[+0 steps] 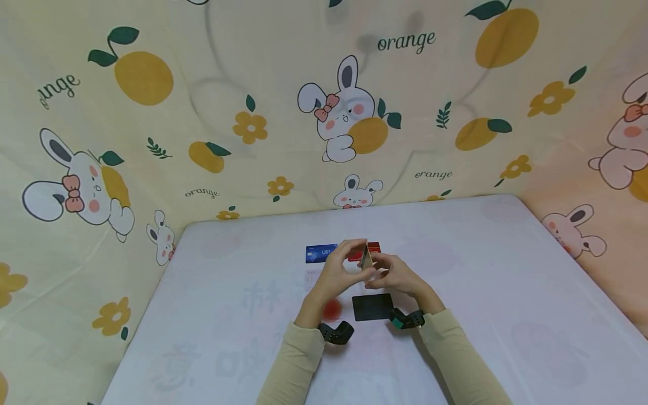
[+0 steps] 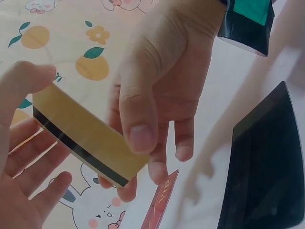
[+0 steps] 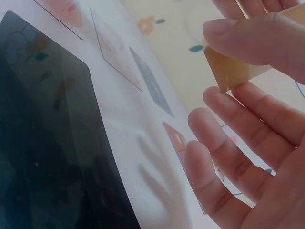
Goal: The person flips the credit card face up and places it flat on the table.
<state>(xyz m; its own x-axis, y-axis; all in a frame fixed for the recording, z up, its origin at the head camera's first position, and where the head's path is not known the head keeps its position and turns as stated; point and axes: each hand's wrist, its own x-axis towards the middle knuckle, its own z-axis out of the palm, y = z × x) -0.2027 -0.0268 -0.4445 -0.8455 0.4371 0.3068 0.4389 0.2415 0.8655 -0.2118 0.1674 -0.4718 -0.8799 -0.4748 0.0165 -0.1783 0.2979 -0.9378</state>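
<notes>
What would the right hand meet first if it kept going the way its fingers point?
Probably the left hand: the right hand points left across the gold card that both hold between them. Depth is unclear, though the wrist views show the fingers nearly touching.

In front of me is a white, cloth-covered table with faint pale prints showing through it. A flat black rectangular pad lies on it near the middle, and towards the far edge lie a blue plastic card marked VIP and a red plastic card.
</notes>
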